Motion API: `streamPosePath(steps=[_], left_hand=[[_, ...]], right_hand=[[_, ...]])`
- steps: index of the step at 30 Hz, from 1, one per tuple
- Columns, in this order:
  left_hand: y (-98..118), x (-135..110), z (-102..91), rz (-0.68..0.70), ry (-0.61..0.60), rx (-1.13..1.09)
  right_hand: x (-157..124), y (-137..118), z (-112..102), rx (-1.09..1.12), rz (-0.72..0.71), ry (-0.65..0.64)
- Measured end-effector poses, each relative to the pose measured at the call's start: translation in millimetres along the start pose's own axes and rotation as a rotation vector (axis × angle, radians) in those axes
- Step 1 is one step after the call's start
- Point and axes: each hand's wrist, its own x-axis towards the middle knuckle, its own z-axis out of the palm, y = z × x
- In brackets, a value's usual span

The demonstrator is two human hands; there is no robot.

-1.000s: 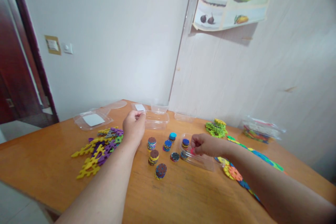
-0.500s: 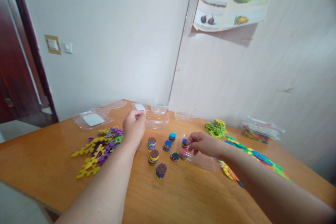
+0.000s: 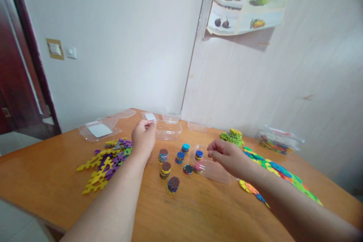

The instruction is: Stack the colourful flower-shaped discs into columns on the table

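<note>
My left hand (image 3: 143,138) is closed on the near rim of a clear plastic container (image 3: 168,130) at the back of the wooden table (image 3: 198,211). My right hand (image 3: 225,154) hovers with fingers curled together over a second clear tray (image 3: 213,170), just right of a short stack of coloured foam discs (image 3: 199,155) that stands in it. I cannot make out anything between its fingers. Several more disc stacks (image 3: 173,184) stand between my two hands.
Yellow and purple foam puzzle pieces (image 3: 104,162) lie at the left. Clear lids (image 3: 99,130) rest behind them. A green foam pile (image 3: 232,137), a bag of coloured pieces (image 3: 279,142) and a chain of coloured foam pieces (image 3: 279,174) occupy the right side.
My right hand has lifted out of the near tray and shifted slightly right and up. The pink piece seen under it earlier no longer shows. My left hand has stayed on the container.
</note>
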Motion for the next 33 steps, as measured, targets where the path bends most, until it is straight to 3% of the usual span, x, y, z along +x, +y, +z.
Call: streamPosePath(steps=[4,8,11,23,28,33], left_hand=[[6,-3,-1.2,-0.03,-0.001,-0.038],[11,-7,-2.8,-0.039,-0.005,-0.05],[12,-8,-4.7,-0.03,-0.016,-0.009],[-7,-6,-16.1,0.075,-0.037,0.199],[18,-15,-15.3,0.149,-0.074,0.327],[47,-12,-12.0,0.22,-0.352,0.448]], right_hand=[[-56,-9,-5,-0.102,-0.047,0.014],[-107,4,3,-0.162,-0.021,-0.138],[-128,19,8,-0.188,-0.025,-0.211],[-133,47,12,-0.187,-0.169,-0.148],[-133,54,13,-0.123,-0.17,-0.146],[-132,58,14,-0.078,-0.18,-0.131]])
